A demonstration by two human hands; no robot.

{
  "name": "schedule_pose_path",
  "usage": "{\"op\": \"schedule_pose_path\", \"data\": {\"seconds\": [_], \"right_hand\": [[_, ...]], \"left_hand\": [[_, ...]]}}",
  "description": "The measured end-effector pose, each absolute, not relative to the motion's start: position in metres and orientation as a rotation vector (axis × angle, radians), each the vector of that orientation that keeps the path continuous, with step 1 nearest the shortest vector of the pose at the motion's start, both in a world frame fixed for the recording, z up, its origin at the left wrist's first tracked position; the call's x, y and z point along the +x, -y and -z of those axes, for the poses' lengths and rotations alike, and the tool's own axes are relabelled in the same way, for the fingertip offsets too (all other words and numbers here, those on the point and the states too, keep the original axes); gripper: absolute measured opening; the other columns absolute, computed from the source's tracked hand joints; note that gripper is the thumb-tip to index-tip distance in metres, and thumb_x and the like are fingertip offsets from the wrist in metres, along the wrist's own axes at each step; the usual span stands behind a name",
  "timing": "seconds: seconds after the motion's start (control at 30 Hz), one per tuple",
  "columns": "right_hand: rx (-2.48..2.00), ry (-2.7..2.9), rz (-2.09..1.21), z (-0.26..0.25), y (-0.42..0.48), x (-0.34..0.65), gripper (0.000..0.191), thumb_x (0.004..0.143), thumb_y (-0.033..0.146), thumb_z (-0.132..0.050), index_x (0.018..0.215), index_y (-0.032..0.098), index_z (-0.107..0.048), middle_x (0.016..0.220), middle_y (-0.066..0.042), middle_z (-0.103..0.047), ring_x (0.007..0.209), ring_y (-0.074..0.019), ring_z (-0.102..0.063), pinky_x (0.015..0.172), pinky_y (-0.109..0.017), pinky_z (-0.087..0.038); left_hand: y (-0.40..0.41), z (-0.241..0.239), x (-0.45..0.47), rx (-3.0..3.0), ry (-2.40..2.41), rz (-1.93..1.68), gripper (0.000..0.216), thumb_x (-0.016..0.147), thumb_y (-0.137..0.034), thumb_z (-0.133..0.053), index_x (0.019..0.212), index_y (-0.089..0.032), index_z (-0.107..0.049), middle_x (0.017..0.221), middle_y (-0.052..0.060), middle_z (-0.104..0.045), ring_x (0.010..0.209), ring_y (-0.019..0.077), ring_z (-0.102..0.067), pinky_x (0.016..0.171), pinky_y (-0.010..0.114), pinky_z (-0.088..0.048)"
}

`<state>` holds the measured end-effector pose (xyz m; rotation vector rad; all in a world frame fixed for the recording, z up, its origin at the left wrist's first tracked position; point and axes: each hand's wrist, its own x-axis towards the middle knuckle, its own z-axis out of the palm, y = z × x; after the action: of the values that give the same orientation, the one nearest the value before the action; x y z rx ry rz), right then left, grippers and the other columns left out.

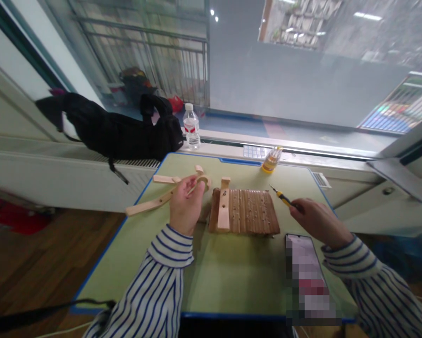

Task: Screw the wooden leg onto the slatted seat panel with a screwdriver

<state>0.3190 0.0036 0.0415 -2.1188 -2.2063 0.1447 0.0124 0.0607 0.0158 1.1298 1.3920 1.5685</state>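
My left hand (185, 206) is over the left half of the table, its thumb and fingertips closed at the edge of a rounded wooden piece (207, 182). The fingers partly hide that piece. Beside this hand lie a long wooden strip with holes (149, 206) and a shorter strip (164, 179). My right hand (315, 220) grips a yellow and black screwdriver (284, 198), its metal tip pointing up and left. Between my hands sits a brown ridged board (255, 211) dotted with small screws or holes. A pale wooden bar (224, 211) with dark holes lies across its left end.
A phone (308, 267), its screen blurred out, lies near the right front of the table (228, 277). A small yellow-based bottle (271, 160) stands at the back. On the sill are a water bottle (191, 126) and a black bag (126, 129), in front of a window.
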Motion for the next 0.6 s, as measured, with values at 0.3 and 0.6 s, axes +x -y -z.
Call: {"op": "schedule_pose_path", "data": {"seconds": [0.3, 0.6], "right_hand": [[-2.01, 2.156, -0.043, -0.068, 0.002, 0.311, 0.024, 0.085, 0.034, -0.042, 0.083, 0.018, -0.06, 0.078, -0.008, -0.065, 0.071, -0.0189, -0.058, 0.061, -0.029, -0.033], [-1.936, 2.077, -0.039, -0.092, 0.004, 0.304, 0.025, 0.086, 0.035, -0.042, 0.094, 0.018, -0.059, 0.076, -0.005, -0.067, 0.065, -0.017, -0.058, 0.057, -0.027, -0.034]], "left_hand": [[-0.074, -0.056, 0.04, 1.119, -1.276, -1.87, 0.027, 0.075, -0.035, -0.062, 0.09, -0.013, -0.064, 0.08, 0.004, -0.065, 0.07, 0.0111, -0.06, 0.062, 0.02, -0.047], [-0.093, -0.043, 0.002, 1.643, -1.336, -1.623, 0.027, 0.078, -0.037, -0.059, 0.094, -0.015, -0.065, 0.074, 0.003, -0.068, 0.067, 0.0135, -0.063, 0.063, 0.022, -0.049]]}}
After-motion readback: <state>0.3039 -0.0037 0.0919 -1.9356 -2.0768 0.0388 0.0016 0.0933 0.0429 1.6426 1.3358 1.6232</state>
